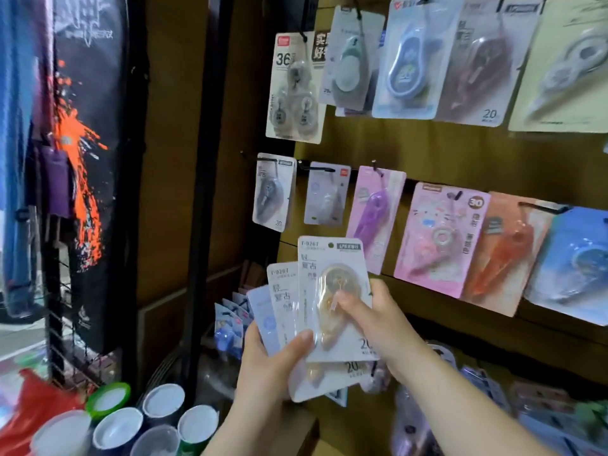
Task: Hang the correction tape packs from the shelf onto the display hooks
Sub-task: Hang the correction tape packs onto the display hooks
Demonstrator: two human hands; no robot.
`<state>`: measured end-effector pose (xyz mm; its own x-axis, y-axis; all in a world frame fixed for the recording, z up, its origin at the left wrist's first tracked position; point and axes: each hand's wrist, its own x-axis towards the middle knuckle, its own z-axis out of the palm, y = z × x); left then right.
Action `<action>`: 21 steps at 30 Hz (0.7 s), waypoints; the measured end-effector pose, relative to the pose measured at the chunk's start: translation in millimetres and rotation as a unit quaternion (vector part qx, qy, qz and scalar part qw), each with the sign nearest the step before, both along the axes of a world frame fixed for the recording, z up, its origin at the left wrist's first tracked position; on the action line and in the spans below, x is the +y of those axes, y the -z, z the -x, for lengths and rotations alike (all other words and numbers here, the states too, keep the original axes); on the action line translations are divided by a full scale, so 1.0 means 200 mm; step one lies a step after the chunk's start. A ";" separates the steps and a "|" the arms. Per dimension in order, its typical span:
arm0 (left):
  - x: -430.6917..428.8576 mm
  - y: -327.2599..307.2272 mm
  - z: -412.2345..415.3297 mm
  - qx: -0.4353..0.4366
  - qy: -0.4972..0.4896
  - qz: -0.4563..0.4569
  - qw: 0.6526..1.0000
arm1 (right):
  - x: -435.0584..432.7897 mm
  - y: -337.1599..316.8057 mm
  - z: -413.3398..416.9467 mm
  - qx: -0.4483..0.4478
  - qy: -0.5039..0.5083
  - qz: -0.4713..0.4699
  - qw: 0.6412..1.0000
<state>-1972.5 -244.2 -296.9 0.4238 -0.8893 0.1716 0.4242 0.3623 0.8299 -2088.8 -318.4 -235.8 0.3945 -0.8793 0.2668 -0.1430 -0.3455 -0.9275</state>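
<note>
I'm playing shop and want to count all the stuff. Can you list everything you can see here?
top-row hanging packs: five in view; white, grey-green, blue, dark red, cream; on the upper hooks.
middle-row hanging packs: six in view; grey, white, purple, pink, orange, blue; on the hooks below.
held packs: at least four; white cards, the front one with a peach dispenser; fanned out in the hands.
loose packs: several; blue; low down, left of the hands.
round tubs: about six; white tops, one green-rimmed; bottom left.
dark banner: one; black with an orange splash; far left.
left hand: one; grips the fan from below.
right hand: one; pinches the front pack.
</note>
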 end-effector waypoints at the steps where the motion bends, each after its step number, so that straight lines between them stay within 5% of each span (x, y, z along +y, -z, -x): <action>1: -0.01 -0.01 -0.04 -0.005 -0.017 0.000 1.000 | -0.01 -0.02 -0.05 -0.007 -0.005 0.009 1.000; 21: -0.03 -0.11 -0.46 -0.042 -0.080 -0.007 0.996 | -0.11 -0.29 -0.49 -0.073 -0.060 0.002 0.996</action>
